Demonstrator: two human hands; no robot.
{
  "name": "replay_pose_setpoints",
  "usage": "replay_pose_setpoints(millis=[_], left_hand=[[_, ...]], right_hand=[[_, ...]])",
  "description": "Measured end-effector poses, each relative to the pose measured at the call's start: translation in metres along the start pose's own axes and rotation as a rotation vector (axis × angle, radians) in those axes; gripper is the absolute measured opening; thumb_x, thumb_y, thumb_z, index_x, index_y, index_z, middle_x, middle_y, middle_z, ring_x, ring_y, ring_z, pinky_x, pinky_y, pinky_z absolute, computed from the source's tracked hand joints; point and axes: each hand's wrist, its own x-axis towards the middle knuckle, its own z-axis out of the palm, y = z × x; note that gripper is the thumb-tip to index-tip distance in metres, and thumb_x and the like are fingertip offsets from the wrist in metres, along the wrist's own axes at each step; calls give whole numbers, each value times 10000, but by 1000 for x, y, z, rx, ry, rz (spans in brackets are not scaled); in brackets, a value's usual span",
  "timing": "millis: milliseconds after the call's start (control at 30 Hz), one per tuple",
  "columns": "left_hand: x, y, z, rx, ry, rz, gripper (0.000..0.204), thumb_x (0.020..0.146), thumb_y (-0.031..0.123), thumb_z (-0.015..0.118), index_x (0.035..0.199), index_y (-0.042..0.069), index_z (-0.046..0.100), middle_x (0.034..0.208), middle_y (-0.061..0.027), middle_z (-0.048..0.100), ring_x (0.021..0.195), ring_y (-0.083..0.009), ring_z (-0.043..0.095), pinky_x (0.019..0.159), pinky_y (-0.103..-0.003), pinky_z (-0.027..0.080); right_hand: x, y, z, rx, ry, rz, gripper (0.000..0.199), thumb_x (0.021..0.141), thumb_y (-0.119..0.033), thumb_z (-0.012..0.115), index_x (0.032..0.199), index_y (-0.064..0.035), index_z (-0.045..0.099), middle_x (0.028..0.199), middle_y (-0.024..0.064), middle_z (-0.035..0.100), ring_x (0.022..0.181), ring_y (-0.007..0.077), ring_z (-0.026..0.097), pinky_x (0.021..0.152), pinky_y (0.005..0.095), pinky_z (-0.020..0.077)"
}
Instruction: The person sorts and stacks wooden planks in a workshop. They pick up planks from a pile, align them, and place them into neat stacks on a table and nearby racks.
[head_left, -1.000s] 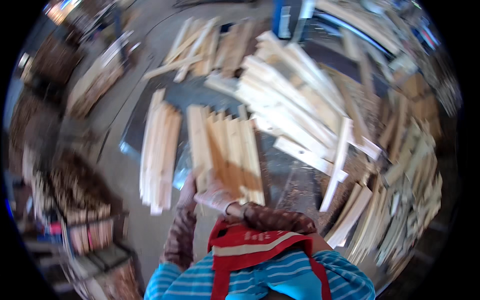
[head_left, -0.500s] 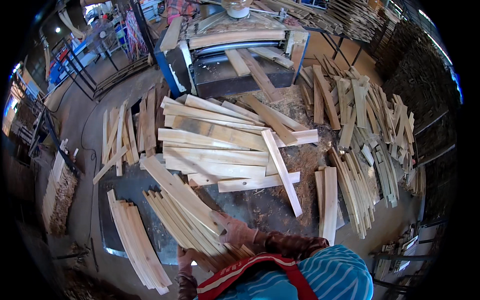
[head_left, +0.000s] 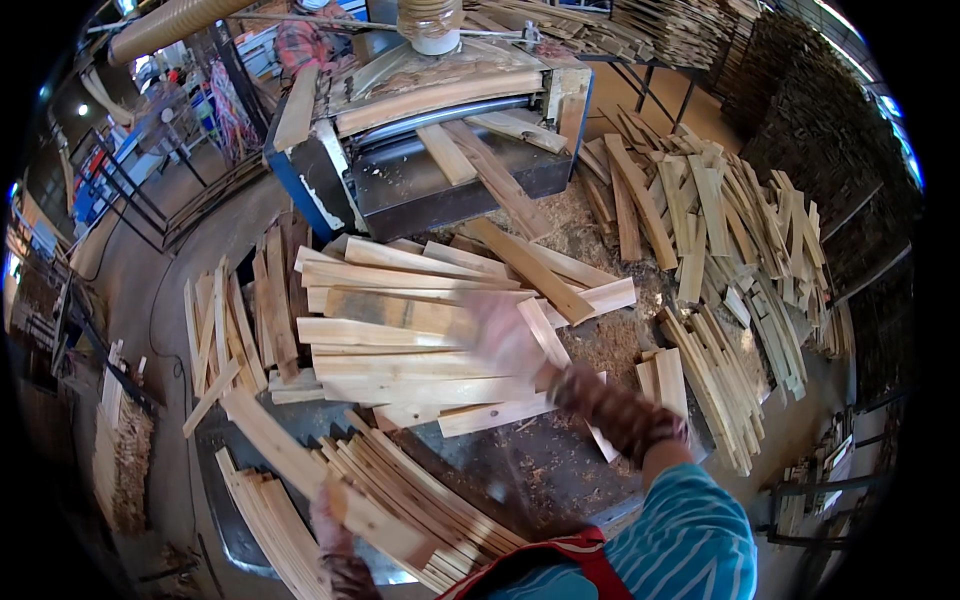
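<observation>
Now the wood slat (head_left: 375,520) sits gripped in the left hand (head_left: 330,515) low over the sorted slats (head_left: 420,500) on the metal table (head_left: 540,475); right hand (head_left: 505,335), blurred, fingers loosely spread, reaches onto the loose pile (head_left: 400,345) below the planer (head_left: 450,130); half a second ago both hands were down at the sorted stack, the planer farther off

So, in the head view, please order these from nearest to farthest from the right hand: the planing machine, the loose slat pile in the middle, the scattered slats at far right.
From the right hand:
1. Loose slat pile, directly under the hand, middle of the table.
2. Planing machine, beyond the pile, top centre.
3. Scattered slats, on the floor, upper right.
</observation>
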Motion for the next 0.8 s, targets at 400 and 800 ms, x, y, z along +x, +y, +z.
replay_pose_setpoints(millis=[400,800], left_hand=[[-62,-46,-238,1785,763,-264,817,926,656,491,1470,47,469,1466,-312,423,1366,-494,396,1115,-613,328],[-29,-71,-240,1935,995,-227,1050,769,739,628,1584,175,283,1510,-183,401,1452,-414,293,1166,-622,270]], right_hand=[[157,128,-58,-169,73,640,537,847,-298,690,1309,-75,532,1268,236,644,1192,414,632,991,499,517],[157,111,-44,-210,139,665,582,789,-344,707,1296,-84,587,1216,232,673,1185,387,639,997,456,519]])
